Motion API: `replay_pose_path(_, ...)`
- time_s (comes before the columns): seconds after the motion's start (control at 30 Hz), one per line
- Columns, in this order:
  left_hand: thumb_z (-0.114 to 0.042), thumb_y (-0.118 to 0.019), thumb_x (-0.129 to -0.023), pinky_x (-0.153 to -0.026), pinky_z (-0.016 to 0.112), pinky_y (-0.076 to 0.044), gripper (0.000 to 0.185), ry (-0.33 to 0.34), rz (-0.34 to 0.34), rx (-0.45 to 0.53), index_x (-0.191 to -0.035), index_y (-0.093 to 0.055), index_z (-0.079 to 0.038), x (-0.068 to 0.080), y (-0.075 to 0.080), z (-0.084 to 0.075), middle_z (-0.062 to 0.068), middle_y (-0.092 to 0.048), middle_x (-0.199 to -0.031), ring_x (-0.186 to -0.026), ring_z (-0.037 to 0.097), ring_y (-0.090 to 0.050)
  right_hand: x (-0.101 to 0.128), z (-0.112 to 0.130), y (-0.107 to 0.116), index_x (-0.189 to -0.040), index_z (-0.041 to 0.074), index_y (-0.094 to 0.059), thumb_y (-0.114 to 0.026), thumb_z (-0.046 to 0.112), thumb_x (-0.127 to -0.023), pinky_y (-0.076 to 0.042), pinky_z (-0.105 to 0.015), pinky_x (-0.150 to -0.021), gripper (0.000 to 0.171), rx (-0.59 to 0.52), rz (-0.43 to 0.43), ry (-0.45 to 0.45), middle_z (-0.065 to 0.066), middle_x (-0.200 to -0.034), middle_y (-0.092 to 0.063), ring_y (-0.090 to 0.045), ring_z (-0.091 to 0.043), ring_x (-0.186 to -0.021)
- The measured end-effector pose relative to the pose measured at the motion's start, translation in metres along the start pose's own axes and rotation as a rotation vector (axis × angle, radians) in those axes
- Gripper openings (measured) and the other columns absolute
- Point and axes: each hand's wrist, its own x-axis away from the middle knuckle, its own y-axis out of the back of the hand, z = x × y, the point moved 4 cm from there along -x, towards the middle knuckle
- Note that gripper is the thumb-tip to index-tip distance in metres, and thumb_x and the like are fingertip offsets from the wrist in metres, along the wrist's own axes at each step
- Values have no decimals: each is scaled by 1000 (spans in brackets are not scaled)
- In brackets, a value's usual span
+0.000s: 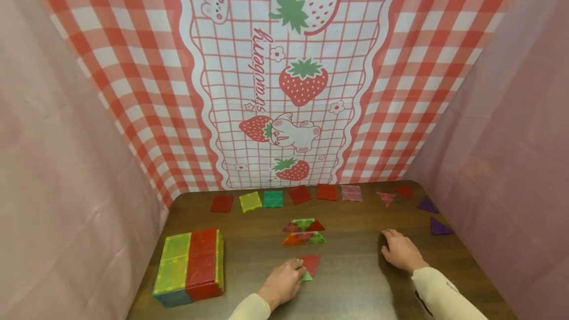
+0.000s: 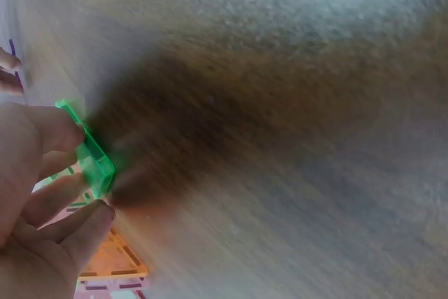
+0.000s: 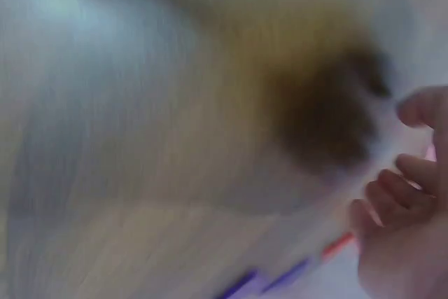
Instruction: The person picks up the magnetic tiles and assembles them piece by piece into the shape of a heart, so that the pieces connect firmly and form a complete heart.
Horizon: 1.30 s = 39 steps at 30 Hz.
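My left hand [image 1: 283, 280] pinches a small green see-through magnetic tile [image 2: 96, 155] near the table's front middle. In the head view that tile lies against a red triangular tile [image 1: 312, 262], partly covered by my fingers. Just beyond stand two low rows of triangular tiles in green, red and orange, such as the orange tile [image 1: 291, 239] and the green tile [image 1: 304, 222]. My right hand [image 1: 403, 252] is over the right part of the table, fingers loosely bent, holding nothing; the right wrist view is blurred.
A box-shaped stack of yellow, red and blue tiles [image 1: 202, 263] stands at the left. Along the table's far edge lie several square tiles, among them a yellow tile [image 1: 251, 202] and a teal tile [image 1: 273, 199]. Purple triangles [image 1: 439, 226] lie near the right edge. Curtains enclose the table.
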Motion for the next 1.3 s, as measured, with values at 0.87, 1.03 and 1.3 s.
replay_pose_path(0.87, -22, -70, -78, -85, 23, -52, 23, -42, -18, -12, -101, -71, -19, 4, 2, 1, -1, -66, -111, -103, 14, -62, 8, -97, 23, -127, -25, -27, -52, 43, -88, -34, -70, -87, 82, -98, 312, -408, -50, -125, -25, -32, -66, -111)
replay_pose_path(1.03, -21, -71, -77, -84, 22, -52, 24, -42, -34, -14, -101, -71, -19, 3, 1, 2, -1, -66, -110, -103, 14, -62, 7, -92, 22, -126, -23, -35, -55, 40, -87, -37, -68, -84, 76, -51, 260, -362, -47, -122, -32, -36, -64, -108)
replay_pose_path(1.3, -24, -71, -78, -84, 23, -52, 25, -32, -32, -6, -102, -70, -19, 4, 2, -1, -1, -65, -111, -103, 14, -61, 18, -83, 29, -115, -20, -48, -54, 27, -83, -40, -64, -75, 58, 17, 87, -325, -42, -110, -44, -45, -60, -97)
